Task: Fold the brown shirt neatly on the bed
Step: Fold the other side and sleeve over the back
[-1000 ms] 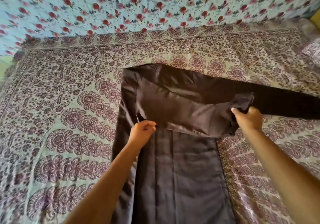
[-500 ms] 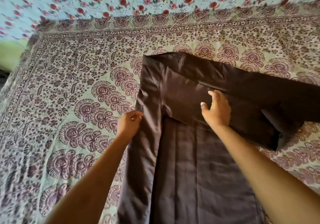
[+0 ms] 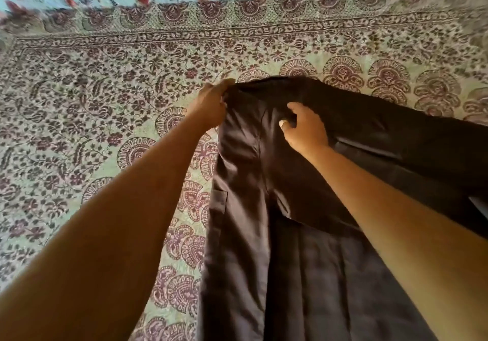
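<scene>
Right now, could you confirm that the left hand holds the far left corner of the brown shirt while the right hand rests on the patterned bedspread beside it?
Not quite. The head view shows the right hand on the brown shirt itself, fingers curled into its cloth, not on the patterned bedspread. The left hand does hold the far left corner.

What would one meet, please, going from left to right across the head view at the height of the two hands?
Patterned bedspread → left hand → right hand → the stretch of brown shirt that runs on to the right edge.
</scene>
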Demonstrator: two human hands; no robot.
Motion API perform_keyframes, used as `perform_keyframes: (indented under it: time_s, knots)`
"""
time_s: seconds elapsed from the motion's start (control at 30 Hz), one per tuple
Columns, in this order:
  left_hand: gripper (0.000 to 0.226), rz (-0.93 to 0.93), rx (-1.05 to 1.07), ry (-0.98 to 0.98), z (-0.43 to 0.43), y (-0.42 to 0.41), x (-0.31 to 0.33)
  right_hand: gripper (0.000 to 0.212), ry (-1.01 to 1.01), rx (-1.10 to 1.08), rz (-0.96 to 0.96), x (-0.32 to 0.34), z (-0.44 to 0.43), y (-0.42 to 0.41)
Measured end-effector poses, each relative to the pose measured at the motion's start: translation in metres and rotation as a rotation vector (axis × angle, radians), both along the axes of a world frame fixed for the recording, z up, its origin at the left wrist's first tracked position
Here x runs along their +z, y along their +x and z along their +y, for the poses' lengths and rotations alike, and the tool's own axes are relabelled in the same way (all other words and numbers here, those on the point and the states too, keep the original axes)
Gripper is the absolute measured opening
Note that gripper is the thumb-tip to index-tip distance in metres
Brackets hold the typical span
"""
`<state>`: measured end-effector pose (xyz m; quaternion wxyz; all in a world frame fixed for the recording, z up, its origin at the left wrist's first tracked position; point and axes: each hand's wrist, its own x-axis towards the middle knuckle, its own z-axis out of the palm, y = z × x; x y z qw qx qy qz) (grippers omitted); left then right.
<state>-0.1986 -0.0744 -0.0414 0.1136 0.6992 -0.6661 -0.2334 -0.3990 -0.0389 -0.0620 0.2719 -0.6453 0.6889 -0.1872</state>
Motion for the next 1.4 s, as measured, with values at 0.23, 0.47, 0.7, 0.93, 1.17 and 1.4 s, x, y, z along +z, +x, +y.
perform_keyframes:
  time_s: [0.23, 0.47, 0.7, 0.93, 1.17, 1.4]
  knots:
    - [0.021, 0.063, 0.000, -0.026, -0.048, 0.011, -0.021, 0.023, -0.074, -0.108, -0.103, -0.019, -0.024, -0.009]
    - [0.026, 0.028, 0.308, -0.275, -0.025, -0.009, -0.046, 0.025, -0.356, -0.109, 0.148, -0.025, -0.013, 0.011]
    - [0.027, 0.024, -0.185, -0.496, 0.089, -0.010, -0.055, 0.047, -0.365, 0.519, 0.271, -0.047, 0.023, 0.010]
    - [0.061, -0.377, -0.316, -0.088, 0.111, 0.023, -0.078, 0.059, 0.084, 0.581, 0.523, -0.041, 0.001, 0.009]
    - [0.059, -0.255, -0.197, -0.076, 0.129, 0.001, -0.053, 0.055, -0.201, 0.554, 0.431, -0.033, 0.042, 0.018]
    - [0.060, -0.296, -0.256, -0.083, 0.188, -0.007, -0.075, 0.056, -0.081, 0.529, 0.427, -0.031, 0.016, 0.031]
